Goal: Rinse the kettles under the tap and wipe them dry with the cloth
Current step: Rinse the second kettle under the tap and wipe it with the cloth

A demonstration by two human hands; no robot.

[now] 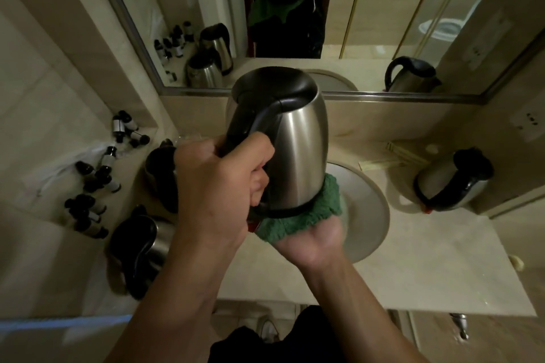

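Note:
A steel kettle [300, 150] with a black lid and handle is held up above the round white sink [368, 209]. My left hand [218, 186] grips its black handle. My right hand [312, 242] is under the kettle's base, palm up, and holds a green cloth [295, 221] against the bottom. Two more steel kettles [159, 174] [144, 247] stand on the counter at the left. Another kettle [451, 186] lies tilted on the counter at the right. The tap is hidden behind the held kettle.
Several small dark bottles [97, 180] lie scattered on the left counter near the wall. A large mirror [383, 23] runs along the back and reflects the kettles. Pale sticks [392, 156] lie behind the sink. The beige counter [413, 268] stretches right.

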